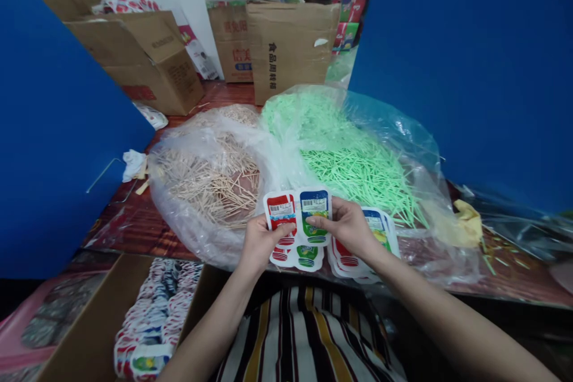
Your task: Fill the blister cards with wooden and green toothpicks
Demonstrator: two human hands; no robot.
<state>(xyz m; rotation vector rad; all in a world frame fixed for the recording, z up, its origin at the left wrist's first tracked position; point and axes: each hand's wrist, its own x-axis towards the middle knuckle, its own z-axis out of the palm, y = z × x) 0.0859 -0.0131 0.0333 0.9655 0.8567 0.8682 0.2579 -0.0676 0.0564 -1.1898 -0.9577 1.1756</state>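
Note:
In front of me, at the table's near edge, I hold up two small printed cards with white rims, side by side. My left hand (261,243) is closed on the red card (281,203), thumb on its face. Closed on the blue-and-green card (315,200) is my right hand (351,228), its thumb also on the front. Whether the two cards are joined cannot be seen. Just below them shows another red and green pair (307,258). A stack of similar cards (385,228) lies under and beside my right wrist.
Behind my hands lie plastic bags of pale wooden-looking sticks (219,191) and bright green sticks (358,173). An open carton (85,328) at lower left holds rows of cards. Cardboard boxes (290,48) stand at the back, between blue panels (461,59).

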